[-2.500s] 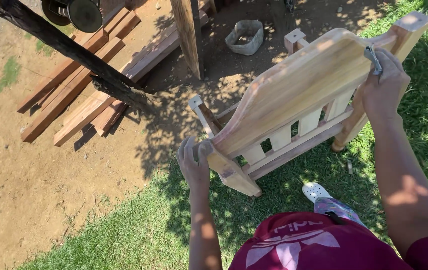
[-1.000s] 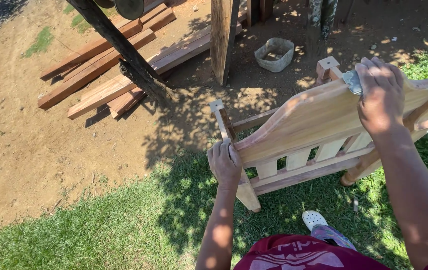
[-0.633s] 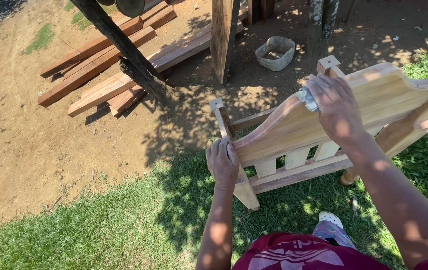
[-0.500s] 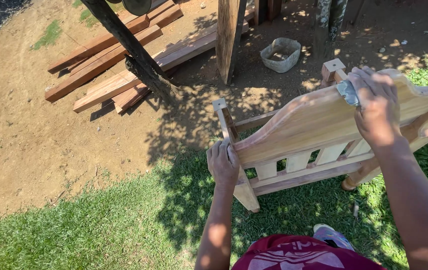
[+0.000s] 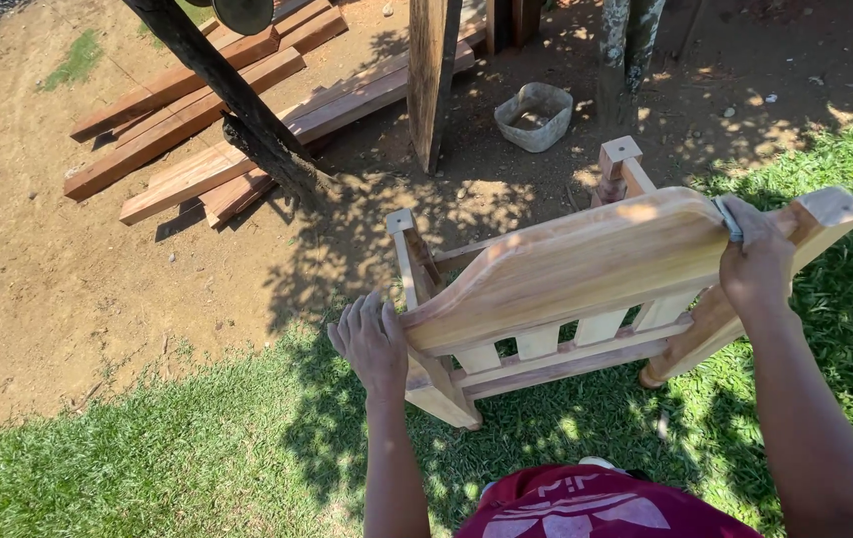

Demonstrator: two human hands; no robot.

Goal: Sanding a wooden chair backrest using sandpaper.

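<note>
A pale wooden chair [image 5: 586,264] with a curved, slatted back stands on the grass below me. My left hand [image 5: 374,344] rests flat against the left end of the curved top rail, fingers spread, steadying it. My right hand [image 5: 757,261] presses a small grey piece of sandpaper [image 5: 728,217] onto the right end of the top rail, beside the right post. The chair's seat and front legs are hidden behind the back.
Several long wooden planks [image 5: 207,130] lie stacked on bare dirt at the upper left. A dark leaning pole [image 5: 227,95] and an upright wooden post [image 5: 430,80] stand beyond the chair. A grey bucket [image 5: 532,116] sits on the dirt. Grass [image 5: 147,458] covers the near ground.
My right hand has slid the sandpaper along the top rail to its right end. My left hand has opened from a grip on the left post to a flat hold.
</note>
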